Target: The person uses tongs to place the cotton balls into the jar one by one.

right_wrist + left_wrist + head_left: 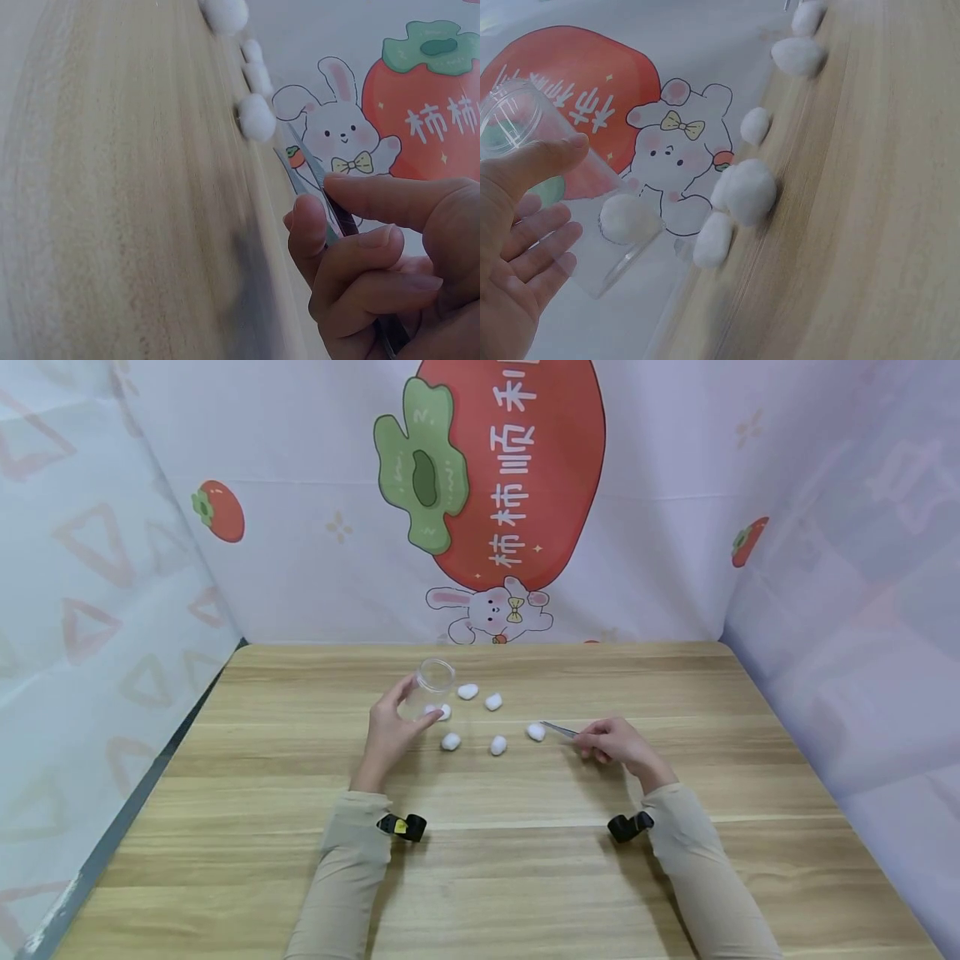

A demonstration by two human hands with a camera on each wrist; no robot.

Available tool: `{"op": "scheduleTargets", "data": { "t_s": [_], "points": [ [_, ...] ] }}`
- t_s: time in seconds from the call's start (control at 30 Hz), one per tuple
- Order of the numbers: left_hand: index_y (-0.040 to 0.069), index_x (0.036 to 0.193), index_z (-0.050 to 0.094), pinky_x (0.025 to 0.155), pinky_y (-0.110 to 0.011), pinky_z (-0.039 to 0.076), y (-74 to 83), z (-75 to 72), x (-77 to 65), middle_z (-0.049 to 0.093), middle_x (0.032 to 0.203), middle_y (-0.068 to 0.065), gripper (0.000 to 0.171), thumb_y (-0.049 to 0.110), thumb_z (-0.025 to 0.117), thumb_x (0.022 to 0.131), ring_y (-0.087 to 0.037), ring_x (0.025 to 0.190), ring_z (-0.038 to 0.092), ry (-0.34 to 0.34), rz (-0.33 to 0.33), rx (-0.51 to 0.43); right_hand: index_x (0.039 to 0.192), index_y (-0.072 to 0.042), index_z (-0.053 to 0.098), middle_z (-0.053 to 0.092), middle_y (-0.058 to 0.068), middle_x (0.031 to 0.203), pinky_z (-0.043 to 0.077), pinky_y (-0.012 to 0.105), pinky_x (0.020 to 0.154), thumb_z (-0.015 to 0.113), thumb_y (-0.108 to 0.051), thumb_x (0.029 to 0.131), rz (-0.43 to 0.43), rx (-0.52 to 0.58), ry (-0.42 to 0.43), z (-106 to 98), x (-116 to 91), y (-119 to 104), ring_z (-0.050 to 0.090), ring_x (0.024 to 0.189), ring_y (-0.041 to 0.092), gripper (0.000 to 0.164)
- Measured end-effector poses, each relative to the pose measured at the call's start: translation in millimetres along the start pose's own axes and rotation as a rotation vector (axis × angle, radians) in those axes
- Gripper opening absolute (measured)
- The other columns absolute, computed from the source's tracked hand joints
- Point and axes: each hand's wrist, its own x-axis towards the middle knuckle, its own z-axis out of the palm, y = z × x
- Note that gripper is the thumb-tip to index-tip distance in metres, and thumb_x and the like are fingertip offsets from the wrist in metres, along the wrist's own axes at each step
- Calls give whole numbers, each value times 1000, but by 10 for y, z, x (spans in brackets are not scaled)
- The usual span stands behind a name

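Note:
My left hand (393,725) grips a clear jar (604,184) between thumb and fingers. The jar is held tilted, and a cotton ball (628,219) shows through its wall near the base. In my right hand (617,743) is a pair of metal tweezers (561,729), pinched between thumb and fingers. The right wrist view shows the tweezer tips apart, with nothing between them. Close by the tips lies a white cotton ball (536,732) on the table.
Several more cotton balls lie loose on the wooden table (487,877), including one (498,745) between the hands and one (468,692) just right of the jar. Behind the table's far edge hangs a printed cloth (300,568). Cloth walls also stand at both sides.

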Motion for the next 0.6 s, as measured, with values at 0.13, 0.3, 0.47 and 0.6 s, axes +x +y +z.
{"op": "scheduleTargets", "data": {
  "t_s": [0.13,0.3,0.47,0.6],
  "points": [
    [-2,131,53,113,-49,42,2,4,3,61,131,-22,67,13,83,73,-37,125,57,-1,-2,-2,101,10,64,59,-8,63,36,18,49,60,-18,94,6,-8,-11,-20,-22,-1,41,50,3,29],
    [-3,131,53,113,-50,42,-5,9,6,61,130,-22,67,12,83,73,-37,124,57,-1,7,-3,101,12,63,59,-9,62,34,18,48,59,-17,94,19,10,-21,-25,-53,-27,41,49,3,30],
    [-3,131,53,114,-49,42,-6,7,7,61,130,-22,67,13,83,73,-37,124,57,-1,5,-2,102,14,63,59,-7,61,34,19,48,57,-15,95,21,4,-31,-27,-107,-95,41,49,4,30],
    [-3,131,53,114,-49,41,0,0,5,61,131,-22,67,13,83,73,-37,124,57,-1,-3,-4,99,8,66,59,-8,61,35,18,48,59,-20,94,13,-2,-28,-31,-64,-12,41,49,3,29]
  ]
}}
